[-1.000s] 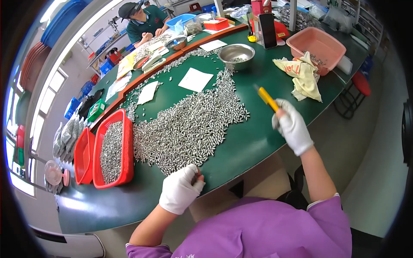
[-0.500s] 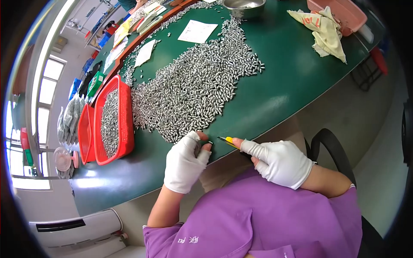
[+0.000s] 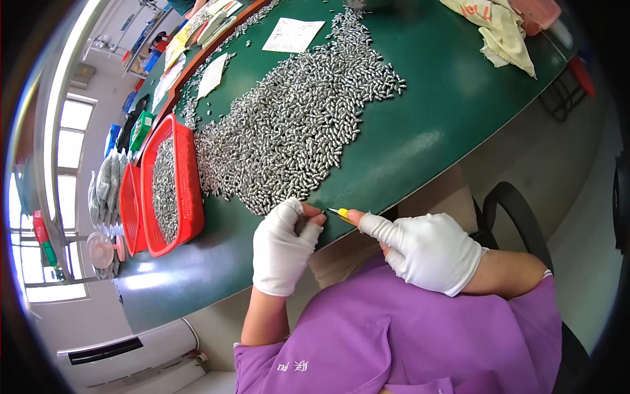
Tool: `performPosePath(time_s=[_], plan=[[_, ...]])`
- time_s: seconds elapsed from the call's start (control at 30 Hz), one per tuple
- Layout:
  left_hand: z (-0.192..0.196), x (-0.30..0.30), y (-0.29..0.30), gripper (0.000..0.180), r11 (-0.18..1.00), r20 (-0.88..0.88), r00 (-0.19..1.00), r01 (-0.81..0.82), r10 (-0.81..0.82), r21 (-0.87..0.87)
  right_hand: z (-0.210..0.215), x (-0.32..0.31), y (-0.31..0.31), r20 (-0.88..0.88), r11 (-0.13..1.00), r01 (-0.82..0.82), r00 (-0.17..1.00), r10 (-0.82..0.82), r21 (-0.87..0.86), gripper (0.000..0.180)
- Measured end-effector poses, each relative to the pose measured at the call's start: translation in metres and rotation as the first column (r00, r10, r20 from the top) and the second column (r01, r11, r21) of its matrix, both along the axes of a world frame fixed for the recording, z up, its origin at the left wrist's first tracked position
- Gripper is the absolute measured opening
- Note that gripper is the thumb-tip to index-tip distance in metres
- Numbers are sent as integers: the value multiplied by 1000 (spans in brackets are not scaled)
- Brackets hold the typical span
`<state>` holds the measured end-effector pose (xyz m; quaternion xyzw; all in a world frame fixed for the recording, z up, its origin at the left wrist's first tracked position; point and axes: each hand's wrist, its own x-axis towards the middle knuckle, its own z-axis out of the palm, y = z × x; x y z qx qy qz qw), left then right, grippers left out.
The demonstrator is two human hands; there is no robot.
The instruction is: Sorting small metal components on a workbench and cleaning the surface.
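My left hand (image 3: 283, 248), in a white glove with bare fingertips, is closed in a pinch at the near edge of the pile. A small silver metal part sits between its thumb and fingertips, mostly hidden. From the right, my right hand (image 3: 420, 249), gloved the same way, grips a yellow-handled tool (image 3: 344, 213) with a narrow metal tip. That tip points left and almost reaches the left fingertips. Just beyond the left hand spreads a wide heap of small silver metal parts (image 3: 282, 131) on the green table (image 3: 420, 98).
At left, a red plastic basket (image 3: 190, 197) holds more metal parts, with another red basket (image 3: 131, 213) beside it. Paper sheets (image 3: 293, 35) lie behind the heap. A yellowish cloth (image 3: 502, 39) and a pink basket (image 3: 539, 14) are at the far right. A black chair (image 3: 525, 210) stands on the right.
The yellow-handled tool has moved left, bringing its tip closer to the left fingertips. The left hand keeps its pinch. The whole view has shifted slightly.
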<state>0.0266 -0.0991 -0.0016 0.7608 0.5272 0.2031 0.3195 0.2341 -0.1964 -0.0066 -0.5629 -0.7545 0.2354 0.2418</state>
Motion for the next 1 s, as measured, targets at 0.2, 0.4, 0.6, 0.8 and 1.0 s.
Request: performPosePath(time_s=[0.2, 0.4, 0.6, 0.8, 1.0], plan=[[0, 0, 0, 9, 1000, -24, 1000, -13, 13, 6, -3, -4, 0, -35, 1000, 11, 999, -10, 11, 65], [3, 3, 1, 9, 1000, -38, 999, -6, 7, 9, -2, -4, 3, -51, 1000, 2, 999, -2, -6, 64], [2, -1, 4, 12, 999, 0, 999, 35, -35, -19, 9, 0, 11, -94, 994, -67, 994, 59, -87, 54], [5, -3, 6, 14, 995, -21, 996, 90, -91, -33, 14, 1, 19, -43, 995, -83, 996, 80, -50, 60], [-1, -3, 5, 11, 999, 15, 999, 50, -50, -20, 5, -2, 7, -54, 998, -16, 998, 13, -62, 61]])
